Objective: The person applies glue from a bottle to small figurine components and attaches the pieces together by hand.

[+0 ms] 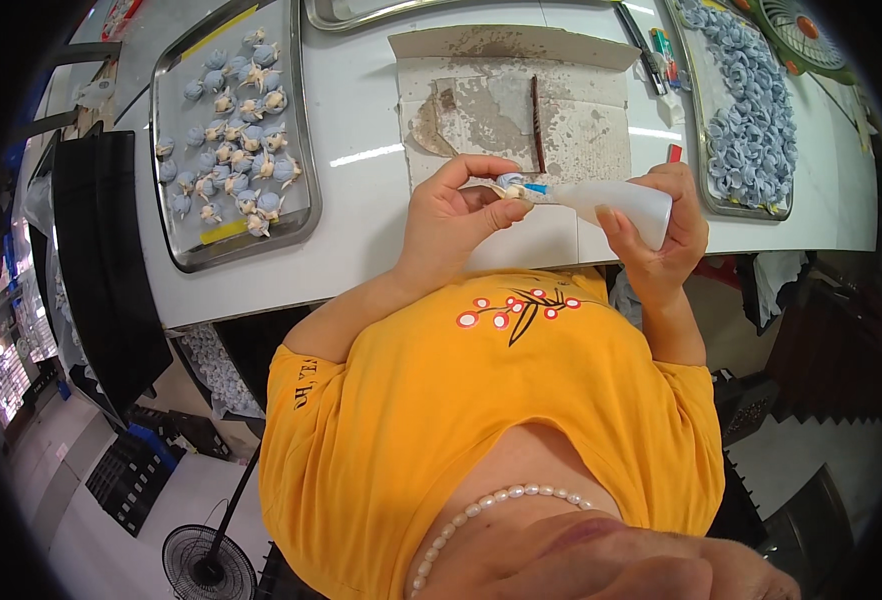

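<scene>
Over the near edge of the table, my left hand pinches a small blue-grey and cream piece between thumb and fingertips. My right hand is wrapped round a translucent white squeeze bottle, which lies nearly level. Its blue tip points left and meets the small piece, or comes very near it; contact is hard to make out. Just beyond my hands lies a stained cardboard sheet with a thin dark brown stick on it.
At the left, a metal tray holds several similar blue-grey and cream pieces. Another tray at the right is heaped with blue-grey petal-like pieces. Near it are a dark pen-like tool, a small red object and a green fan.
</scene>
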Motion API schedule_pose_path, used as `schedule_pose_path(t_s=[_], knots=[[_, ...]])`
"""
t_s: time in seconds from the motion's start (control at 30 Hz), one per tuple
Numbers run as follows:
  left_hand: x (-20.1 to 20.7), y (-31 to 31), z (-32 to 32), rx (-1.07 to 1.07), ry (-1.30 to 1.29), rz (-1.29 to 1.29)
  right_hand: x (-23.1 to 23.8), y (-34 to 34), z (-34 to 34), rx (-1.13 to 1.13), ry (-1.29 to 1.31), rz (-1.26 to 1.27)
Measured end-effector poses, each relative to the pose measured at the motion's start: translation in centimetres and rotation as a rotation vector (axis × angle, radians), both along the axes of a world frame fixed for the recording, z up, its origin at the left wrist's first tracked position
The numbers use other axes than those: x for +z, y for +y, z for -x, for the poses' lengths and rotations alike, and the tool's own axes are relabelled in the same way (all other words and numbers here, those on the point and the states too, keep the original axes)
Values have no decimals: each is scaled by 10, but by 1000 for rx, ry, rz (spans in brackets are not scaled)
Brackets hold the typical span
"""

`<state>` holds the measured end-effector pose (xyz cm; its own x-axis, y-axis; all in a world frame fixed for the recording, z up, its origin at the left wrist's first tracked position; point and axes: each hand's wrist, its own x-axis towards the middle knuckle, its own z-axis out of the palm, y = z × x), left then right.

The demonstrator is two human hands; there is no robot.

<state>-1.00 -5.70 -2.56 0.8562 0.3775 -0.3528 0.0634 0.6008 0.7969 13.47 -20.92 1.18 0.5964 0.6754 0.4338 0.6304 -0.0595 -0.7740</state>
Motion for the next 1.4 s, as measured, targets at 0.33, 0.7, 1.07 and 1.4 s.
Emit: schedule_pose_path(t_s=[0.33, 0.7, 1.07, 1.4], knots=[[-2, -2, -3, 21, -6, 10, -3, -7, -1, -38, 58, -75], [-1, -2, -2, 11, 16, 23, -5, -6, -1, -10, 34, 22], [-5, 4, -2, -31, 34, 101, -17, 4, -6, -216, 376, -107], [7, 19, -6, -304, -320, 461, -58, 7, -68, -344, -220, 261]])
